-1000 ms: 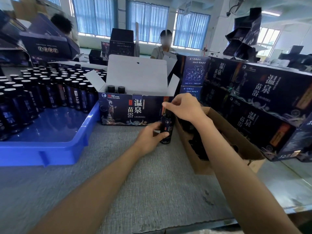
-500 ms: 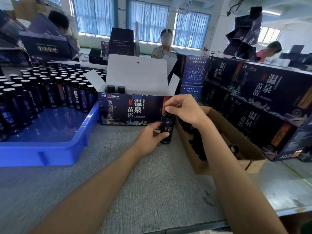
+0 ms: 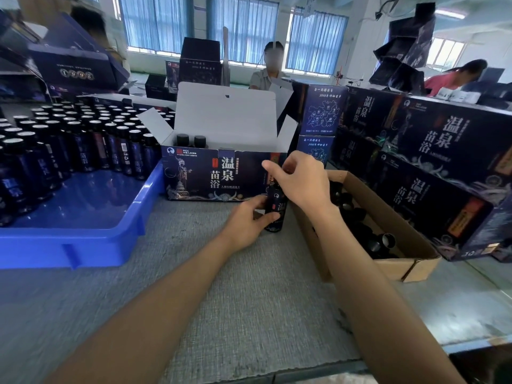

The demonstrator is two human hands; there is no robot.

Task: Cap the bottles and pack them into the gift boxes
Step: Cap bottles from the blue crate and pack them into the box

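A grey counter fills the lower view. On its right side a stack of closed gift boxes, dark blue with white lettering, forms a wall two layers high. On the left sits a blue tray; its far half is crowded with upright dark bottles in rows, and its near half shows bare blue floor.

Between tray and stack, towards the back of the counter, stands the open gift box, its white lid flap upright and its side flaps splayed. Two capped bottles stand in its back left corner. Just right of it, a brown cardboard carton lies open-topped with loose black caps heaped inside.

The bottle being worked on stands upright on the counter, just in front of the open gift box's right front corner and beside the carton's near-left wall.

The left hand reaches in from below; its grip is clamped round the bottle's lower body, thumb across the label.

The right hand arches over the bottle from above, and its grip is closed down on the bottle's top with the forefinger raised. It seems to be on a cap there, though the palm hides it.
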